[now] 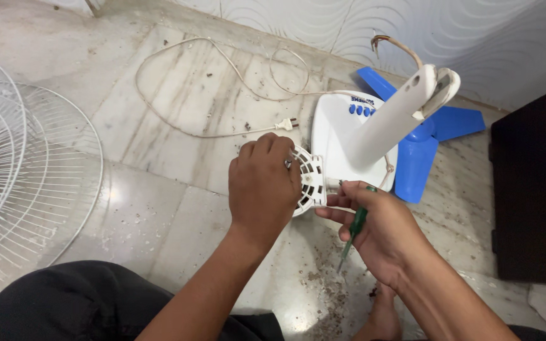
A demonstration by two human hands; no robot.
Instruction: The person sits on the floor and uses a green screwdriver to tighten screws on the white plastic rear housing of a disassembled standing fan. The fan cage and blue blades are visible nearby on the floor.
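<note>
My left hand (pixel 263 186) grips a round white vented fan motor cover (pixel 309 180) from above, holding it over the marble floor. My right hand (pixel 377 230) holds a green-handled screwdriver (pixel 353 237) in its palm, tip pointing down, while its fingers touch the cover's right edge. Just behind stands the white fan base (pixel 336 123) with blue buttons and a tilted white neck (pixel 393 117). A blue fan blade (pixel 424 151) lies behind the base.
Two white wire fan guards (pixel 26 183) lie on the floor at left. A white power cord (pixel 203 82) with plug (pixel 287 124) loops across the marble. A dark cabinet (pixel 532 189) stands at right. Dirt specks lie near my foot (pixel 380 316).
</note>
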